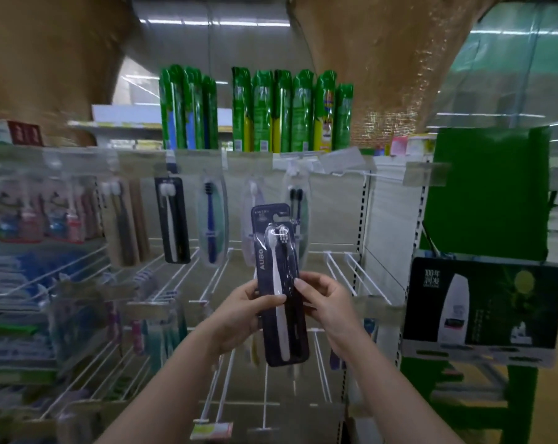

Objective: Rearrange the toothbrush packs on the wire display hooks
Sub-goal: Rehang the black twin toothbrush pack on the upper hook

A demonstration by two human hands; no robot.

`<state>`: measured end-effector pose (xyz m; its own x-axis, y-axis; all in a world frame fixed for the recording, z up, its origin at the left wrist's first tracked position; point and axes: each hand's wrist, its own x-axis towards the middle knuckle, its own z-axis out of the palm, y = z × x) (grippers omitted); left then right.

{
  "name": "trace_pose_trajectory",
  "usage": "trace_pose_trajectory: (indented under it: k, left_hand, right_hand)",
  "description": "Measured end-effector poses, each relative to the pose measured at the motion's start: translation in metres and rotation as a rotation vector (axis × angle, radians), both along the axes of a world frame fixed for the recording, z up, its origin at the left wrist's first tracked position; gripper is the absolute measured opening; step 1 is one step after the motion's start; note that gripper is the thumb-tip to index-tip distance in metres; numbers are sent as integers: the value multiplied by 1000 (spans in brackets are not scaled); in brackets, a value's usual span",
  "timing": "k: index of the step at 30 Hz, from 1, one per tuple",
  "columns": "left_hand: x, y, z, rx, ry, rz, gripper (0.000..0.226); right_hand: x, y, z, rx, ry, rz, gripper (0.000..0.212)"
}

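Dim greenish light from ceiling strips [213, 23]; blurred, fisheye-bent edges, sharper centre.

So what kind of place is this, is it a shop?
Most likely a shop's toiletries aisle. Toothbrush packs hang in a row from wire display hooks, green packets line the shelf above, and both hands hold a dark toothbrush pack as if about to hang it.

Navy toothbrush pack [279, 283], green cans [290, 112]

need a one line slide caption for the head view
Both hands, left hand and right hand, hold a dark toothbrush pack upright before white wire display hooks.
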<state>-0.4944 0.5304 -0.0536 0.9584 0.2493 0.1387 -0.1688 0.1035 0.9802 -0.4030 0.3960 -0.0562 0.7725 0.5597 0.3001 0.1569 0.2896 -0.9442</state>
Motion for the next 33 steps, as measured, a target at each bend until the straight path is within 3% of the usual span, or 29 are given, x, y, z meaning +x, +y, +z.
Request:
trace_pose_trajectory:
  k: [14,22,33]
  left_hand:
    - [-36,17,14,34,-15,275,15]
    - [-66,53,17,33,5,388,16]
    - [-81,165,14,-21,40,507,16]
  right_hand:
    - [-14,23,5,15,53,126,20]
    - [-30,74,16,-100,-111,231,23]
    - [-43,203,19,-188,-273,189,16]
